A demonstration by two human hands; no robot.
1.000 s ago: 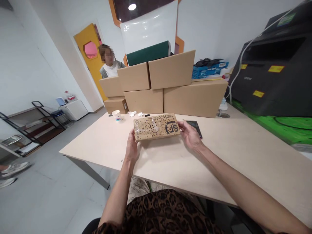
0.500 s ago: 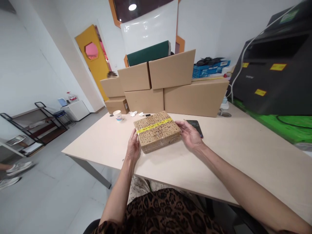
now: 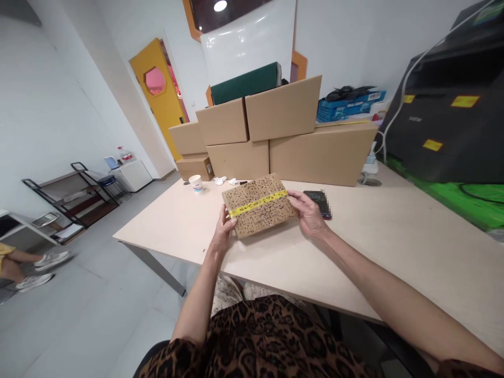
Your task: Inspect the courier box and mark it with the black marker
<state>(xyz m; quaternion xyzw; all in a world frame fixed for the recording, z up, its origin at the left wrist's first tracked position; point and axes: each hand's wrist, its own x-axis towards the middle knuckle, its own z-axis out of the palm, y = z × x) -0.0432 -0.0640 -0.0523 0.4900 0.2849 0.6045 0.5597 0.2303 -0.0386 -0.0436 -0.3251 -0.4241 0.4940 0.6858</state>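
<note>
Between my two hands is a brown cardboard box with dark speckles and a strip of yellow tape across its top. My left hand grips its left side, thumb resting on the top near the tape's end. At the opposite side, my right hand holds the box's right edge, thumb by the other end of the tape. The box is tilted, its top turned toward me and its near edge apparently just off the table. The fingers beneath it are hidden. Right behind my right hand lies a dark phone.
Large cardboard boxes are stacked along the table's far side, a dark green box on top. A paper cup and crumpled tissues stand at the back left. A large black machine is at right. A person's shoes show at left.
The box has been tipped so its top faces me more and its front side no longer shows. My left thumb has come onto the top. The view has shifted slightly left.
</note>
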